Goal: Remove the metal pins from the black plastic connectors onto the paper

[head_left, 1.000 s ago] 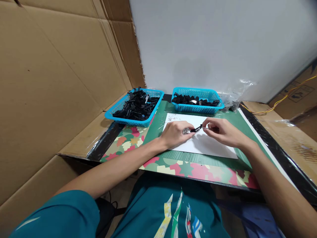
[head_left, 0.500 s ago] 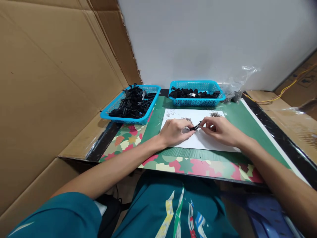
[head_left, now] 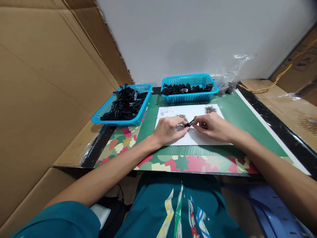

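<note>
Between thumb and fingers, my left hand [head_left: 170,130] pinches a small black plastic part [head_left: 190,122] above the white sheet [head_left: 198,140]. Its free end points up and to the right. My right hand [head_left: 210,126] is closed at that end, thumb and forefinger pressed together; whatever lies between them is too small to make out. Behind my left hand is a pile of tiny metal pieces [head_left: 182,117]. A second pile of metal pieces [head_left: 210,109] lies behind my right hand. Smaller bits are scattered at the sheet's far left corner.
A blue basket [head_left: 95,119] full of long black parts stands at the left. Another blue basket [head_left: 189,98] of black parts stands at the back. Clear plastic bags [head_left: 229,81] with small pieces sit beside it. Cardboard [head_left: 49,82] walls the left side.
The whole view has shifted, so the table appears slightly further left and higher. Both hands keep nearly the same pose around the black part.
</note>
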The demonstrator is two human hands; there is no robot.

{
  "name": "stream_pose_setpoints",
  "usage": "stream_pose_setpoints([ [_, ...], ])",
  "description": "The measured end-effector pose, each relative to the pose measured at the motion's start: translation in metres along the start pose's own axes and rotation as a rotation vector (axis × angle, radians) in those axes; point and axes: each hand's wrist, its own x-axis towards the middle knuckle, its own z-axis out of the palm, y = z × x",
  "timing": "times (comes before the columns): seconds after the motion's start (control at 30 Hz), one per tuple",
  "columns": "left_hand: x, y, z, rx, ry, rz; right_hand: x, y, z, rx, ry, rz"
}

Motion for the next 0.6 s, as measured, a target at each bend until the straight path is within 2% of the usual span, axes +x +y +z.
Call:
stream_pose_setpoints([
  [0.5, 0.0005, -0.0013, 0.0039, -0.023, 0.002, 0.0, 0.0009, -0.0017, 0.0046, -0.005, 0.027, -0.095],
  [0.6, -0.0001, -0.0024, 0.0045, -0.02, -0.003, 0.015, 0.0018, -0.0045, 0.0029, -0.01, -0.007, -0.108],
])
